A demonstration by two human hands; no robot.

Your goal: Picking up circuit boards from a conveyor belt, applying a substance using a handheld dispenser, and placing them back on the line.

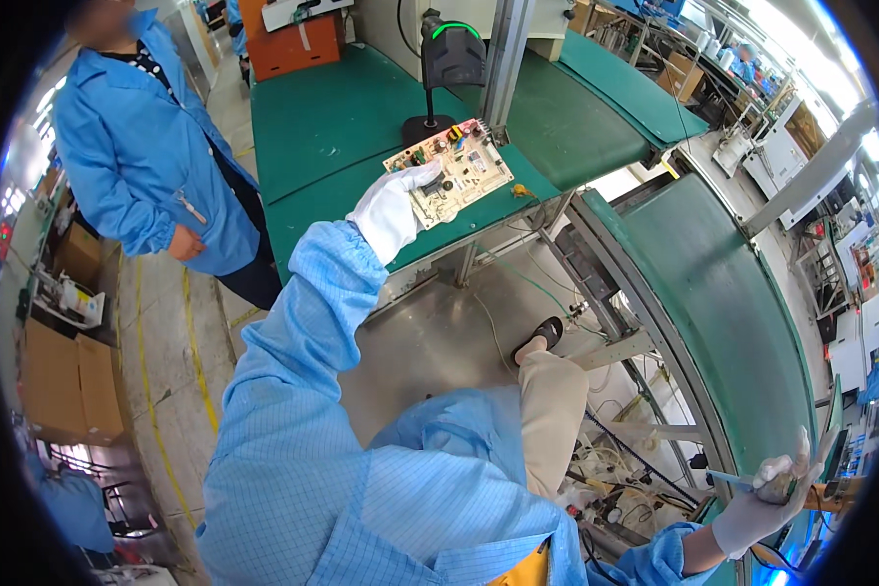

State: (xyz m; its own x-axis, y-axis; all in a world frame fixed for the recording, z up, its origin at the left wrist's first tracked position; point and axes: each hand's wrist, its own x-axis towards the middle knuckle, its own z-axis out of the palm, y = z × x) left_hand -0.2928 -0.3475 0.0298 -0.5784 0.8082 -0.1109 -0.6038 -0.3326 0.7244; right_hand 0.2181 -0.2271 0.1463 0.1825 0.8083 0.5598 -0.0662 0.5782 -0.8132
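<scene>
At about four o'clock, nearest the lower edge, the right hand in a white glove [764,508] is closing its fingers around a small pale blue, flat tool-like object [731,478], whose tip is pointing toward nine o'clock; what exactly it is cannot be told. It is hovering by the inner edge of the curved green conveyor belt [742,322], which is sweeping from four o'clock up toward one o'clock. Below the centre, the person's bent knee in beige trousers [549,410] is showing, with a foot in a black sandal [541,337] resting over the grey metal floor plate [430,342].

Farther out, near twelve o'clock, the left hand in a white glove [393,207] is reaching forward on a light blue sleeve, its thumb and fingers clamping the near left edge of a cream rectangular circuit board studded with small components [454,168]. The board is lying on the flat green-covered workbench [332,127]. Just beyond it, a black barcode scanner with a green-lit rim on a stand [449,59] is standing upright.

At ten o'clock, another person in a blue coat [137,146] is standing in the aisle.
</scene>
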